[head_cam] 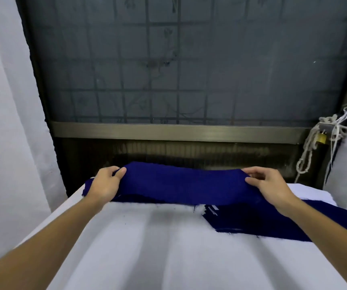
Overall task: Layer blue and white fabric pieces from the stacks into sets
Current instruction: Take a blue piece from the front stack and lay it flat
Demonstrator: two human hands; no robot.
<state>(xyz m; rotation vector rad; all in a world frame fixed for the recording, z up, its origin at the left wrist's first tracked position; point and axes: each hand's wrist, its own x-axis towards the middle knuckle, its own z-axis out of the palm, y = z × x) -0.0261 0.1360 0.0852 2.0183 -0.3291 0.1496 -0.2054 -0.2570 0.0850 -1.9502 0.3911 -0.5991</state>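
A dark blue fabric piece (181,184) stretches across the far edge of the table, lifted slightly off the surface. My left hand (105,183) pinches its left end between thumb and fingers. My right hand (266,185) pinches its right end the same way. More blue fabric lies flat beneath it along the far edge. A second stack of blue pieces (273,222) lies to the right, partly under my right forearm. White fabric (168,248) covers the table in front of me, with shallow folds running toward me.
A dark window (179,70) with a metal grille and a metal sill stands just behind the table's far edge. White curtain (7,122) hangs at the left. Knotted white rope and a brass padlock (323,139) hang at the right, beside a white wall.
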